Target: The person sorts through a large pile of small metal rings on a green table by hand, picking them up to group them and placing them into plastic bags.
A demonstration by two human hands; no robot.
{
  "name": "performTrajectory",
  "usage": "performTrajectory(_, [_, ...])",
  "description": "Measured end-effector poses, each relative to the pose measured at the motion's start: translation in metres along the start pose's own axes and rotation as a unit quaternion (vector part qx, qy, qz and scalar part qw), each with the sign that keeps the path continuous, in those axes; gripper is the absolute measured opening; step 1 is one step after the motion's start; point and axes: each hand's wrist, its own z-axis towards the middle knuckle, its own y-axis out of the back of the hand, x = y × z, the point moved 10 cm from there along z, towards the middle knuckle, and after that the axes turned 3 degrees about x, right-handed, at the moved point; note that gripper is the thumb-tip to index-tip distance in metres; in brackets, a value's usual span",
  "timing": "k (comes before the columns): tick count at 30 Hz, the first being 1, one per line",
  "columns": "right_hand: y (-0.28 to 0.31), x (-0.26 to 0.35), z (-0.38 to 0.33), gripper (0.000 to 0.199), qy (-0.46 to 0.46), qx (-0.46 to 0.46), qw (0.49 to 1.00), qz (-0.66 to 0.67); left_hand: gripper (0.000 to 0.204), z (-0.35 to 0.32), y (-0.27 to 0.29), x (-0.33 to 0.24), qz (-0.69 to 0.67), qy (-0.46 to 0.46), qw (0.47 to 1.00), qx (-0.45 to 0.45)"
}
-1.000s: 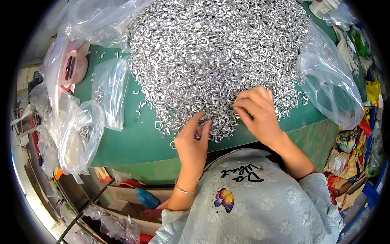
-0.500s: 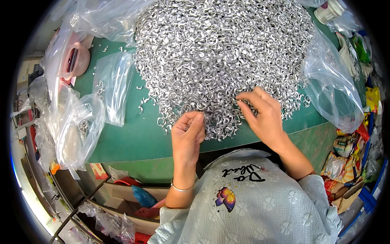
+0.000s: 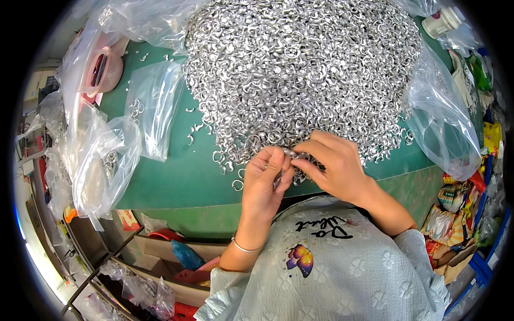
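A large heap of small silvery curved pieces and rings (image 3: pixel 300 69) spreads over the green table. At its near edge both my hands meet, fingertips together. My left hand (image 3: pixel 263 184) is closed, thumb over bent fingers, pinching a small silvery metal piece (image 3: pixel 289 153). More silvery metal shows between its curled fingers. My right hand (image 3: pixel 340 170) comes in from the right, its thumb and fingers closed on that same small piece. The exact shape of the piece is partly hidden by my fingers. A loose ring (image 3: pixel 237 185) lies on the table beside my left hand.
Clear plastic bags (image 3: pixel 155 109) lie left of the heap, another bag (image 3: pixel 441 117) right of it. A pink perforated container (image 3: pixel 111 72) stands at the left, a white bottle (image 3: pixel 443 22) at the far right. Below the table edge is an open drawer (image 3: pixel 155 257).
My right hand has left the heap and moved left and nearer to meet my left hand. My left hand has shifted slightly right. A loose ring now lies beside it on the table.
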Motion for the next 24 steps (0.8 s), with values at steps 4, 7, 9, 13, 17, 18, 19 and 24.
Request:
performTrajectory(4, [-0.001, 0.002, -0.002, 0.015, 0.025, -0.046, 0.997, -0.057, 0.013, -0.003, -0.001, -0.020, 0.197, -0.134, 0.970, -0.048])
performTrajectory(7, [-0.001, 0.000, -0.002, 0.015, 0.022, -0.054, 0.997, -0.051, 0.008, -0.010, -0.010, -0.028, 0.248, -0.229, 0.940, -0.054])
performTrajectory(9, [0.001, 0.002, -0.003, 0.015, 0.033, -0.071, 0.995, -0.066, 0.007, -0.007, -0.010, -0.026, 0.201, -0.228, 0.952, -0.043])
performTrajectory(13, [0.008, 0.003, -0.006, 0.016, 0.052, -0.132, 0.985, -0.094, 0.008, -0.002, -0.012, -0.020, 0.154, -0.225, 0.960, -0.057])
performTrajectory(17, [0.018, 0.004, -0.008, 0.016, 0.069, -0.161, 0.976, -0.132, 0.014, -0.005, -0.024, -0.031, 0.271, -0.216, 0.935, -0.080])
performTrajectory(18, [0.017, 0.006, -0.008, 0.015, 0.074, -0.150, 0.975, -0.148, 0.014, -0.005, -0.024, -0.030, 0.305, -0.198, 0.928, -0.079])
performTrajectory(19, [0.018, 0.008, -0.007, 0.015, 0.079, -0.140, 0.974, -0.163, 0.015, -0.005, -0.023, -0.030, 0.339, -0.180, 0.920, -0.077])
performTrajectory(24, [0.019, 0.016, -0.002, 0.013, 0.101, -0.076, 0.968, -0.215, 0.012, -0.009, -0.032, -0.034, 0.454, -0.155, 0.876, -0.049])
